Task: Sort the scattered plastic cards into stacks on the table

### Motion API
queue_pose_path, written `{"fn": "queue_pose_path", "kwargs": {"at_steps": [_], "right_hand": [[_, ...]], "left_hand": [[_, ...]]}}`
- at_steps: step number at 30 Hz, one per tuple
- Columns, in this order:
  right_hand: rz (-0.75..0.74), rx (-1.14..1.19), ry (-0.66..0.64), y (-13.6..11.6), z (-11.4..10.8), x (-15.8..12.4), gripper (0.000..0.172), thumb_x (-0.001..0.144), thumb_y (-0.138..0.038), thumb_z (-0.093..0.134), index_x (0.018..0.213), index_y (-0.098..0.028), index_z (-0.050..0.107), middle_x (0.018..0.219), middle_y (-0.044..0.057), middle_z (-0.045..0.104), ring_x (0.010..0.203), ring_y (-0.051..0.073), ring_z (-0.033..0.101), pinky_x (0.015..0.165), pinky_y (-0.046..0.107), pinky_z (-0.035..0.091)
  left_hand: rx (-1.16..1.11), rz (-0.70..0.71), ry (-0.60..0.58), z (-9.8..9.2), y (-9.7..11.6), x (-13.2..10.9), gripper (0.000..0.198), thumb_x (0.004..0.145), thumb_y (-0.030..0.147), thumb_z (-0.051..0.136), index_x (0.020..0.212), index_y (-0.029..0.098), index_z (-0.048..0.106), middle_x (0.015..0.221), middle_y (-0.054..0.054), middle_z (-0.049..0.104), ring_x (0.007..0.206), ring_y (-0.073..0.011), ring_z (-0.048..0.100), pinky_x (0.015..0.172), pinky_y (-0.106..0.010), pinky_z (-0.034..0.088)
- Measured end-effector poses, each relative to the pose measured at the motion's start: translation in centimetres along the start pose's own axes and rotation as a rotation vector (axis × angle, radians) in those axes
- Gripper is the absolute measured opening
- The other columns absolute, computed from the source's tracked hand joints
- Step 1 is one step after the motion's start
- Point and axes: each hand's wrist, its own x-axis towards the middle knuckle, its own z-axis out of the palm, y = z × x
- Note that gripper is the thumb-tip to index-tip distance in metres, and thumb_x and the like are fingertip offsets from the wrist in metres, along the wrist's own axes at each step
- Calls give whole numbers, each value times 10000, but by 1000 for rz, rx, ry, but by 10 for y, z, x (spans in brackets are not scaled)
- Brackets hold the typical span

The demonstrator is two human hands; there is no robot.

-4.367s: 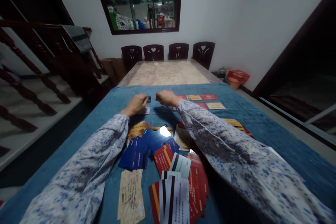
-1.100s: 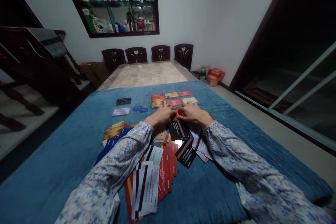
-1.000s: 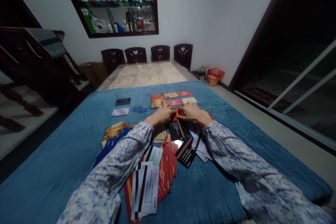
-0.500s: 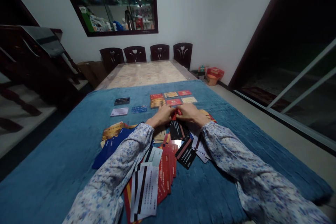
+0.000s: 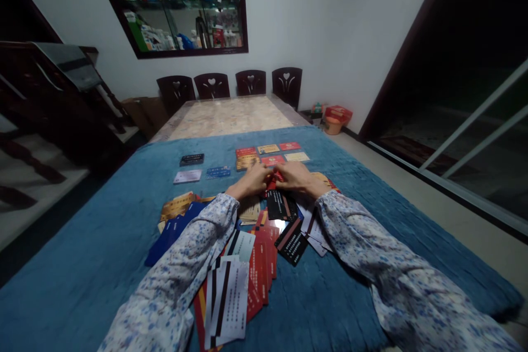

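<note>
My left hand and my right hand meet over the middle of the cloth, fingers closed on red cards between them. The fingers hide much of these cards, so I cannot tell how many there are. Just below lie black cards with a stripe, and one more black card lies tilted nearer me. White cards rest beside my right wrist. A fan of red cards spreads toward me, partly under white striped cards. Blue cards lie by my left sleeve.
Beyond my hands lie a black card, a lilac card, blue patterned cards, gold cards and a cream card. A blue cloth covers the table's near part. Dark chairs stand at the far end.
Both hands have shifted very slightly to the left with the red cards, and more red shows between the fingers. The surrounding cards lie as before.
</note>
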Motion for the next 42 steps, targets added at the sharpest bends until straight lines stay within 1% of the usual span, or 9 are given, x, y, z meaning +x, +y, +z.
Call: {"fn": "queue_pose_path", "kwargs": {"at_steps": [5,11,17,22,25,28,33,36,42], "right_hand": [[-43,-12,32,2,1,0,385,981,-411,575,1261,-156,645,1134,172,763,1041,290,699,760,311,377],[-66,55,56,11,9,3,414,962,-401,596,1291,-150,584,1117,158,758,985,274,697,721,294,362],[-96,87,75,15,13,4,369,945,-361,598,1263,-173,593,1086,134,755,933,251,681,708,290,355],[-169,82,102,21,18,6,263,943,-343,582,1115,-167,674,1097,132,734,926,232,651,736,300,361],[-216,60,118,25,22,9,252,935,-359,586,1026,-163,714,1067,126,726,944,230,634,769,308,364],[-236,42,126,27,24,10,247,928,-341,584,994,-164,744,1029,114,734,945,229,621,776,319,353],[-277,11,137,26,22,10,236,910,-295,585,985,-173,774,1003,115,753,944,231,610,789,333,336],[-308,16,171,26,25,12,226,885,-250,598,995,-176,780,990,115,758,938,230,606,782,332,336],[-354,33,281,28,38,19,190,866,-189,621,969,-164,779,957,126,754,890,226,607,738,327,340]], "left_hand": [[47,101,-12,-10,1,-6,253,955,193,556,1098,183,764,1098,-131,691,1046,-276,609,989,-436,457],[43,165,-24,-13,6,-7,218,963,174,570,1104,183,736,1183,-111,710,1047,-230,646,956,-370,463],[163,230,5,-10,6,-7,170,958,161,611,1083,186,723,1154,-114,732,1103,-246,656,1095,-463,369],[253,277,0,-6,0,-7,122,947,159,634,1029,155,723,1125,-139,745,1070,-262,671,1039,-454,395],[292,274,-11,-6,-3,-7,136,958,154,606,1024,137,724,1105,-145,751,1047,-267,676,1006,-447,415],[294,262,-8,-8,-5,-8,101,930,155,640,974,142,730,1062,-144,755,1040,-266,670,1000,-441,424],[255,301,52,-16,-10,-15,103,920,135,631,915,165,730,1036,-134,759,1058,-255,655,1040,-447,424],[263,341,86,-19,-13,-19,120,916,119,619,877,166,721,943,-120,756,1040,-255,647,1025,-440,444],[293,344,147,-17,-19,-26,172,925,113,556,978,156,714,913,-107,727,986,-246,626,989,-427,470]]}}
